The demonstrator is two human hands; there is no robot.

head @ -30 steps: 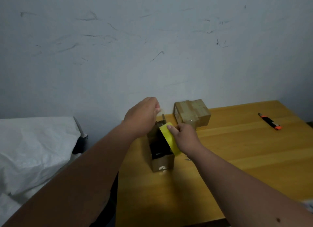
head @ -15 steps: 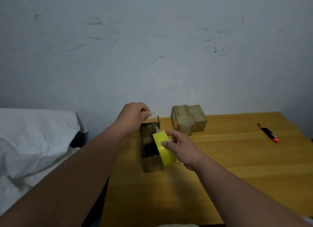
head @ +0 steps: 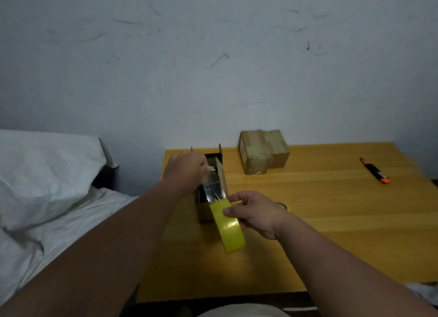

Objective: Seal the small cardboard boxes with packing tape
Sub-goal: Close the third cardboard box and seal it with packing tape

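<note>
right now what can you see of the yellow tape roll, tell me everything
The yellow tape roll is a glossy roll of packing tape seen nearly edge-on, tilted, held above the wooden table just in front of the open cardboard box. The right hand grips it, thumb on its outer face. A clear, shiny strip of tape runs from its top up over the box to the left hand, which pinches the strip's free end. Its core is hidden.
</note>
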